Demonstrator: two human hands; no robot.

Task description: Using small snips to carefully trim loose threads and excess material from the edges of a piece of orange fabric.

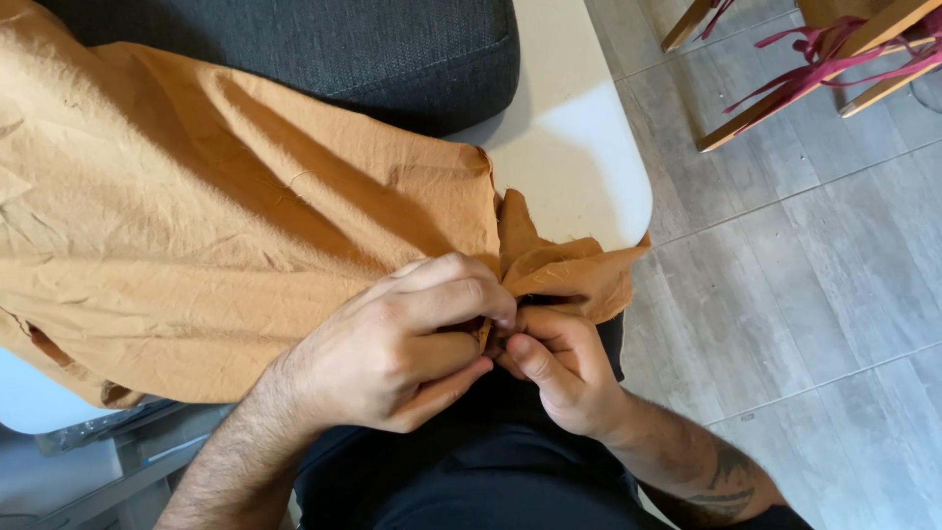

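**Both hands pinched on the edge of an orange cloth**

The orange cloth (226, 245) is spread over a white table (579, 167) so most of its weight is carried – only the near corner hangs toward the lap. The left hand (392, 353) and right hand (559, 368) meet there, both closed tight on the edge. What's between the 2 sets of fingertips is hidden – can't tell. A dark cushion (373, 49) sits behind.

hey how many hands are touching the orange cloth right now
2. The left hand pinches the orange cloth at its edge near the table corner; the right hand grips the same edge right beside it, fingertips meeting. No other hands show.
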